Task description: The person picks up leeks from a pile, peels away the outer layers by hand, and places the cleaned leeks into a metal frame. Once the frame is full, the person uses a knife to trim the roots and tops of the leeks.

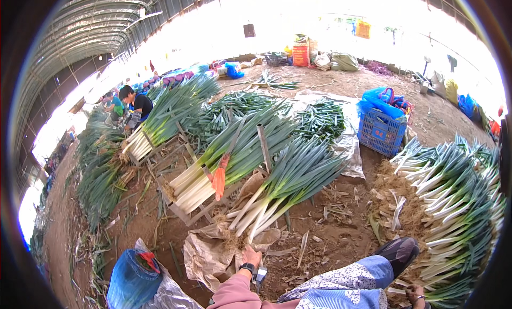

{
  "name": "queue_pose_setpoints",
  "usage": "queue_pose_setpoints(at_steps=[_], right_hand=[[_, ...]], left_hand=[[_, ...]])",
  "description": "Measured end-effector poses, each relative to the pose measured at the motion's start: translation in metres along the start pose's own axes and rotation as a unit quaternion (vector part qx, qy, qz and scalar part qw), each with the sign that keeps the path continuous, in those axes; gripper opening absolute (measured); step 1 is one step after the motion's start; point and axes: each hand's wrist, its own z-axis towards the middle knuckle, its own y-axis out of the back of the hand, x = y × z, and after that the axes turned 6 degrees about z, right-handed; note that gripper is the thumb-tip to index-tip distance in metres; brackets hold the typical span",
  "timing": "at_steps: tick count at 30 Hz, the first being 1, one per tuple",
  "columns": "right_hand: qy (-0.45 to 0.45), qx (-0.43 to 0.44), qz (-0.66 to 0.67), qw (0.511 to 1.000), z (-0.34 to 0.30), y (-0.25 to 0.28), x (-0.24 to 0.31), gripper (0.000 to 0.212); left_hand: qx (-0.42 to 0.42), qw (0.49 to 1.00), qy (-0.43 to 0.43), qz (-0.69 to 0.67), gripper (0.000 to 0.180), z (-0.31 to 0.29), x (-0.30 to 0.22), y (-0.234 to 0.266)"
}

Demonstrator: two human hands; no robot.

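Observation:
My left hand (249,257), with a dark watch at the wrist, is at the root end of a small bundle of leeks (288,183). Its fingers look closed around a leek's root end, partly hidden by the hand itself. The bundle leans on a torn brown paper sack (210,255), leaves pointing away. At the lower right my right hand (416,295) is closed on a leek at the near end of a long pile of leeks (453,223). A grey object (260,277) shows beside my left wrist, its kind unclear.
A metal rack (186,215) holding leeks and an orange plastic strip (220,178) stands ahead. Beyond it lie more leeks (320,119) and a blue crate (381,130). A blue bag (133,279) is at the near left. Another person (141,103) works at the far left.

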Motion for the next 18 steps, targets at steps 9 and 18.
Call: queue_pose_setpoints(at_steps=[9, 18], right_hand=[[-0.043, 0.016, 0.023, 0.999, -0.003, 0.003, 0.013, 0.027], [0.010, 0.002, -0.048, 0.999, 0.009, -0.001, -0.007, 0.027]], left_hand=[[0.020, 0.998, 0.051, -0.011, 0.070, -0.003, 0.001, 0.004], [0.011, 0.999, 0.052, 0.004, 0.069, -0.001, 0.003, 0.000]])
